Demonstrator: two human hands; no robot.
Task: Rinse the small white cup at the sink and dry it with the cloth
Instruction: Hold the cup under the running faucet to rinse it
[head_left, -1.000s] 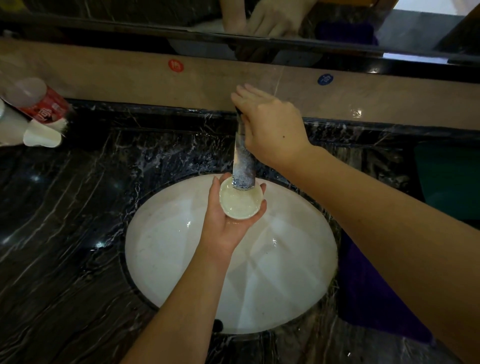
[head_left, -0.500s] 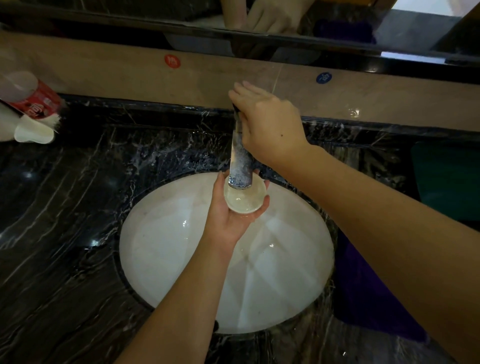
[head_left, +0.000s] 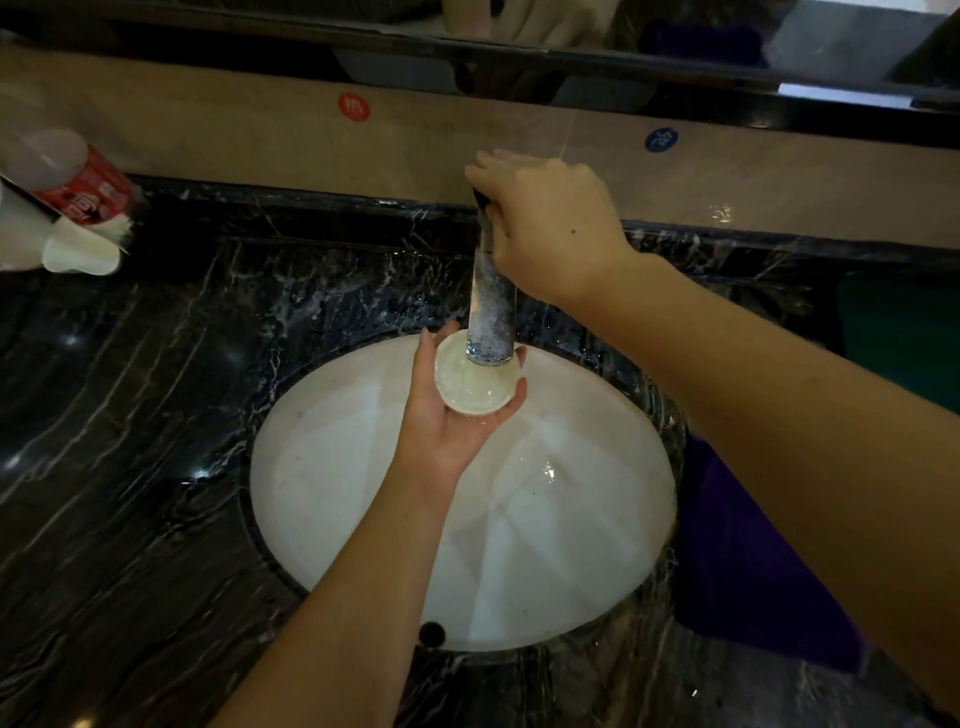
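From the head view, the small white cup (head_left: 477, 382) sits mouth-up in the left hand (head_left: 447, 421), whose grip is clamped round it from below with thumb and fingers curled up its sides, right under the outlet of the faucet (head_left: 491, 306) and over the sink (head_left: 332, 467). The right hand (head_left: 545, 223) is nearer the faucet's top, its grip curled over the handle, so water control falls to it. The purple cloth (head_left: 748, 571) lies on the tabletop (head_left: 130, 467) right of the basin, so drying likely suits that right hand.
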